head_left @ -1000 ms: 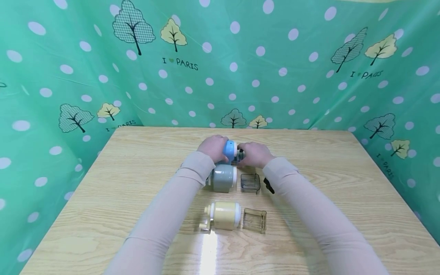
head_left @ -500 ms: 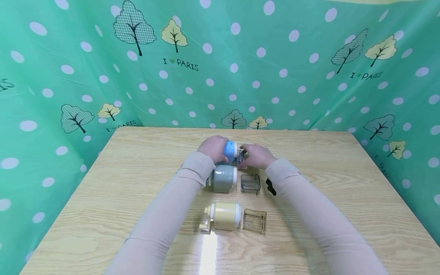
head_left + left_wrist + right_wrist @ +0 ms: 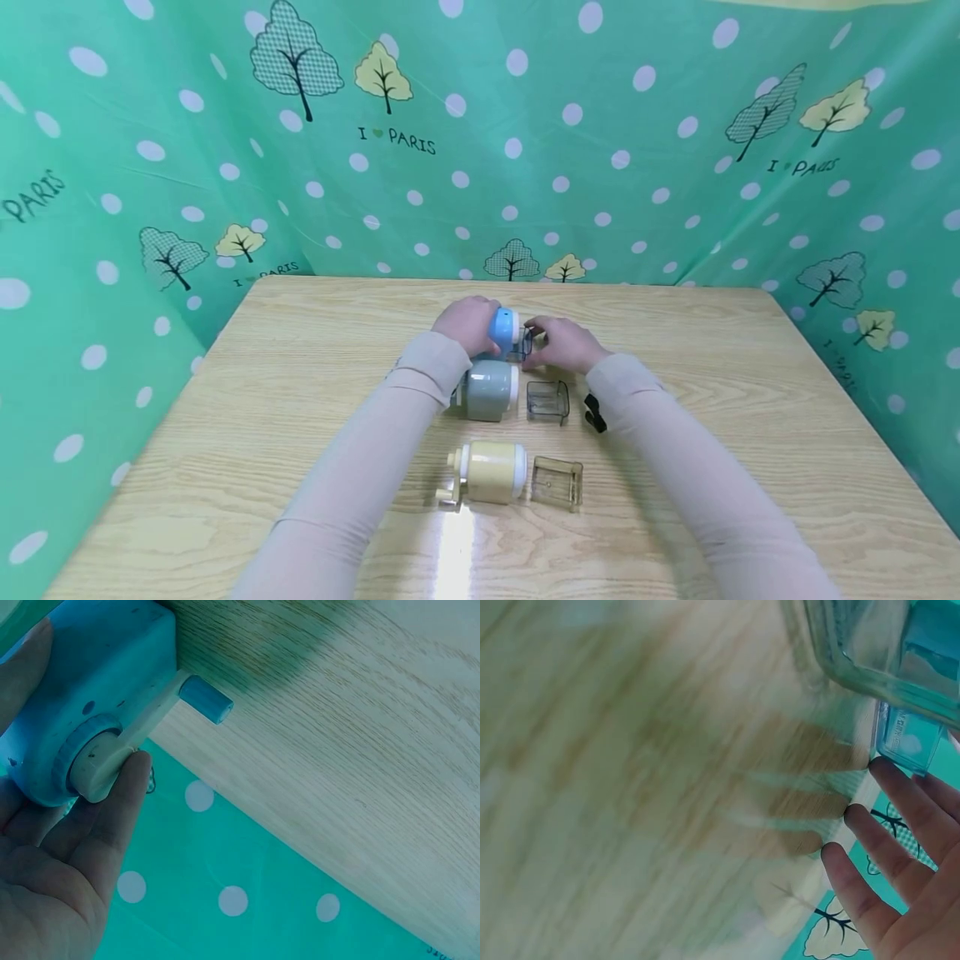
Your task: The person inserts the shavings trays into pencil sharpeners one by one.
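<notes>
In the head view, my left hand (image 3: 468,325) grips a blue crank pencil sharpener (image 3: 503,329) lying on its side. The left wrist view shows the thumb on its body, a finger beside the white crank (image 3: 105,761), and the blue crank knob (image 3: 206,700). My right hand (image 3: 564,343) is just right of the sharpener's clear drawer (image 3: 522,343). In the right wrist view its fingers look extended, fingertips at the table, one at or touching the bluish drawer (image 3: 907,739). Whether the drawer sits in the sharpener is unclear.
Nearer lie a grey sharpener (image 3: 489,390) with a clear drawer (image 3: 547,402) to its right, and a yellow sharpener (image 3: 491,472) with an amber drawer (image 3: 557,483). A green polka-dot curtain (image 3: 480,142) hangs behind the wooden table (image 3: 337,375).
My right hand has shifted slightly right and toward me, its fingers spreading away from the clear drawer, which shows more now. My left hand stays on the blue sharpener.
</notes>
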Motion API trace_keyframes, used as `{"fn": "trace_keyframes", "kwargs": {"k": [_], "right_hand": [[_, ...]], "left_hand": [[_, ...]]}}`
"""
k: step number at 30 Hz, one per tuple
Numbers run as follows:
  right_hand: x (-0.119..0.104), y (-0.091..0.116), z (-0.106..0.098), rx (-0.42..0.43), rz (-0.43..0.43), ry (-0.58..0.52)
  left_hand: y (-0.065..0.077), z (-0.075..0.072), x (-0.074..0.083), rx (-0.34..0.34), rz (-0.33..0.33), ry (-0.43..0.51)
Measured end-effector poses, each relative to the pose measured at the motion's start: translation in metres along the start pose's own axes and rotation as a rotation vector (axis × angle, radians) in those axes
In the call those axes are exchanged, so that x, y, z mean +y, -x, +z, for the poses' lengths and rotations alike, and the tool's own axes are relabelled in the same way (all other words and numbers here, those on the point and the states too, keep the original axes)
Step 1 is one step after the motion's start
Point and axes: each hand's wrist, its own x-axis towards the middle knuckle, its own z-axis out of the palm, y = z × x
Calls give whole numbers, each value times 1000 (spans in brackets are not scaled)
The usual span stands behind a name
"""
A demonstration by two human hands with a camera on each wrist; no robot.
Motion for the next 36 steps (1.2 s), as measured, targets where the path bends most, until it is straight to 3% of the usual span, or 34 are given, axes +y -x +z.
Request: {"fn": "trace_keyframes", "kwargs": {"k": [23,36], "right_hand": [[-1,-3,1,-3,9,-32],[-8,-10,-1,-35,-4,60]], "left_hand": [[-1,0,0,6,-2,0],[-1,1,-3,16,7,6]]}}
